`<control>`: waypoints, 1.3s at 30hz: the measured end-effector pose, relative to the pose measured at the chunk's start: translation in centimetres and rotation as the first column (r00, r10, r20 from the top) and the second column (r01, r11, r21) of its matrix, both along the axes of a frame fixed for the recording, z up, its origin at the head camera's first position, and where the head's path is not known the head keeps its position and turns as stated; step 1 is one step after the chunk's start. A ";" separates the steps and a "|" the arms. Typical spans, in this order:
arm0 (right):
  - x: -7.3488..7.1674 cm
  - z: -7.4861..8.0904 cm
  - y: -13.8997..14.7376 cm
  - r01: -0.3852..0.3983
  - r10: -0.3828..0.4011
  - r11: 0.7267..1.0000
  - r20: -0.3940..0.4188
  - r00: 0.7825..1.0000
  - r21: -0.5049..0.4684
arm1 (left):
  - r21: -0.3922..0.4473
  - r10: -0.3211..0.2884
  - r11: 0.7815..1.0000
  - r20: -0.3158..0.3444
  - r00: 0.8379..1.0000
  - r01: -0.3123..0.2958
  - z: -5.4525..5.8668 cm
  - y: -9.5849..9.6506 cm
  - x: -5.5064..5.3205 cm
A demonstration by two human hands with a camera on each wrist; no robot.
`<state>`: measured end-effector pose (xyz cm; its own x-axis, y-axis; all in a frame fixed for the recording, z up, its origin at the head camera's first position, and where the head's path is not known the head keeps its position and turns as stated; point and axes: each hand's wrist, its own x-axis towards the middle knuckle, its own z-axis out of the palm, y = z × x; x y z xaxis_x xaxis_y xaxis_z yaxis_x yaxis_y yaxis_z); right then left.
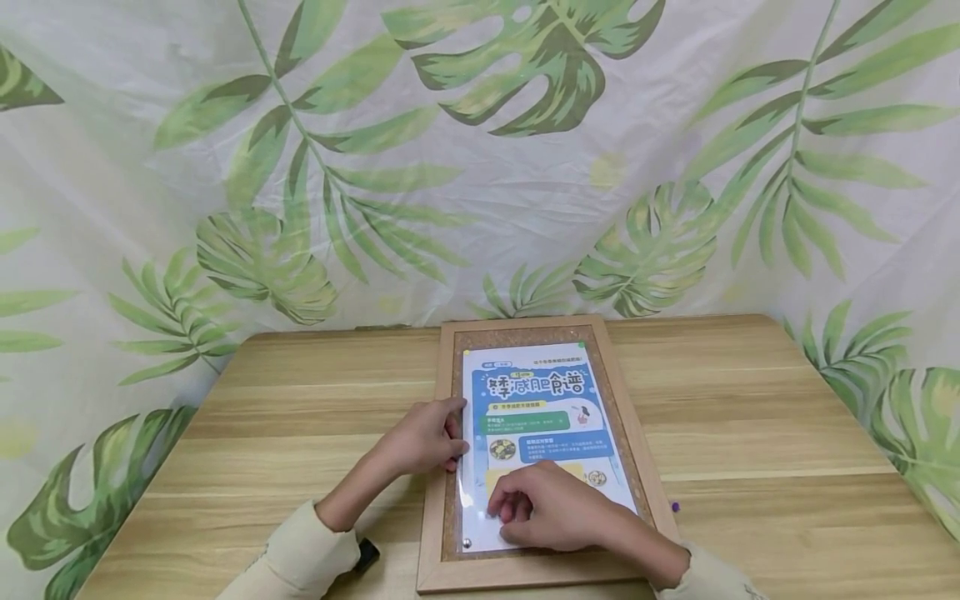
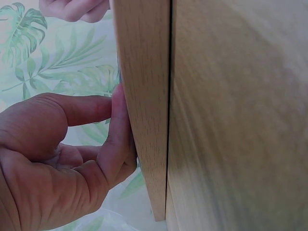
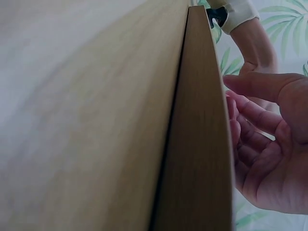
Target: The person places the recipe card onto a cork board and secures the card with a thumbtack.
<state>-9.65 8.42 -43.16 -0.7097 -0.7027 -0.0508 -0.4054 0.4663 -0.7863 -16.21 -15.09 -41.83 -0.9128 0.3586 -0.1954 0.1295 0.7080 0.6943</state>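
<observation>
A printed sheet [image 1: 536,396], blue and white with Chinese lettering, lies on a wood-framed cork board [image 1: 525,336]. Small pins sit at its corners: a yellow pin [image 1: 467,352], a green pin [image 1: 581,345] and a silver pin [image 1: 467,543] at lower left. My left hand [image 1: 427,437] touches the sheet's left edge with thumb and index fingertip apart, the other fingers bent over the frame side. Over the sheet's lower part rests my right hand [image 1: 558,508], fingers loosely bent and fingertips at its surface. It covers the sheet's lower right area; nothing shows in its fingers.
The board lies on a wooden table [image 1: 750,417], its far end near a leaf-patterned curtain [image 1: 525,208]. A small purple thing [image 1: 676,507] is beside the board's right edge. Near my left sleeve is a black object [image 1: 366,556].
</observation>
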 end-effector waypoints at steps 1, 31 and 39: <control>0.0 0.0 0.2 0.003 -0.003 1.000 0.006 1.000 -0.004 | 0.000 0.000 1.000 0.002 1.000 0.000 0.0 0.0 0.0; 0.0 -0.1 4.6 0.050 -0.049 0.999 0.051 0.997 -0.011 | -0.014 0.013 1.000 0.005 1.000 -0.013 0.0 0.2 -0.1; 0.2 -0.4 5.7 0.047 -0.046 0.999 0.037 0.998 -0.023 | -0.019 0.020 1.000 0.010 1.000 -0.020 0.1 0.2 0.0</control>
